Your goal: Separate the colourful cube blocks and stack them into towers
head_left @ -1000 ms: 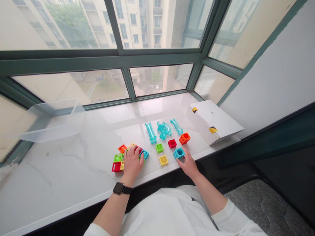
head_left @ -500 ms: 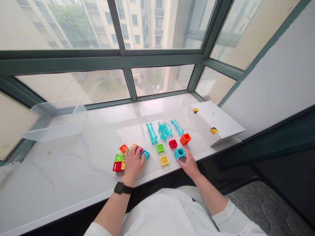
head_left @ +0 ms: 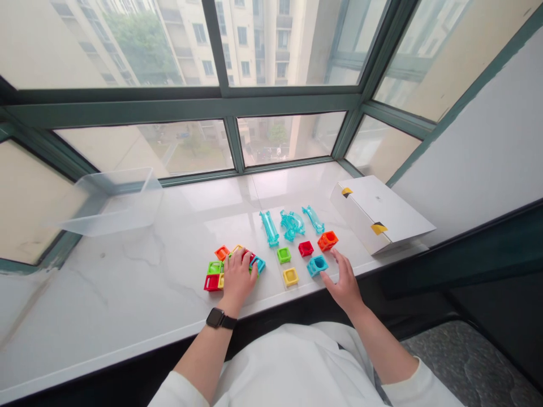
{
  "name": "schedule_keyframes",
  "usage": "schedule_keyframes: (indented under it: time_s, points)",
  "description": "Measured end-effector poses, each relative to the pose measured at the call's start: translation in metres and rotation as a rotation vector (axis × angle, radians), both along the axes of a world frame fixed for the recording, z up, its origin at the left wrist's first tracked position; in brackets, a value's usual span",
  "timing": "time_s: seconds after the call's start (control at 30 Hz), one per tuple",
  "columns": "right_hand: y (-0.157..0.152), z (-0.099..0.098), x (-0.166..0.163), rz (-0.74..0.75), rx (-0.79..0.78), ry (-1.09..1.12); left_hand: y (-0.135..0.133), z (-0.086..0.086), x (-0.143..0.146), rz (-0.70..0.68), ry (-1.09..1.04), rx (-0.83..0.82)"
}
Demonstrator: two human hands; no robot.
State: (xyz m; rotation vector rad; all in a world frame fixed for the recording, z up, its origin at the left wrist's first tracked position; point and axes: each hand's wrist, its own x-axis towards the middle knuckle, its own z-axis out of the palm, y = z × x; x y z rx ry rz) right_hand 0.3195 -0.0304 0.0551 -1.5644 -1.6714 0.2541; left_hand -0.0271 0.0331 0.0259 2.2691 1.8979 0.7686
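While the marble sill carries everything, the right hand has lifted off the cyan block and now lies spread just beside it, not touching. Left hand curls over the block heap; any pinch cannot be told.

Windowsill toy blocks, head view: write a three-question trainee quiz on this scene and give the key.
1. True or false: a black smartwatch is on the person's left wrist.
2. Which coloured plastic block lies nearest the right hand?
3. How many translucent turquoise plastic track pieces lie in the row along the far side of the blocks?

Key: 1. True. 2. The turquoise hollow plastic block. 3. Three.
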Motion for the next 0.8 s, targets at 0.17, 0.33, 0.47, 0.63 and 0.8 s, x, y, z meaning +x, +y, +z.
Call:
schedule_keyframes:
  time_s: [0.17, 0.33, 0.47, 0.63, 0.8]
  points:
    - [0.006, 0.037, -0.02, 0.026, 0.284, 0.003, 0.012, 0.001, -0.011, 0.015, -0.311, -0.108]
    - [0.019, 0.055, -0.058, 0.213, 0.329, 0.064, 0.01, 0.014, -0.047, 0.104, -0.731, -0.136]
    - [0.027, 0.05, -0.093, 0.42, 0.183, 0.067, -0.011, 0.026, -0.078, 0.192, -0.611, -0.02]
    - [0.034, 0.03, -0.139, 0.594, -0.078, -0.077, -0.045, 0.018, -0.093, 0.129, -0.318, 0.035]
    - [0.039, 0.017, -0.184, 0.717, -0.205, -0.276, -0.064, 0.0, -0.086, 0.076, -0.149, 0.018]
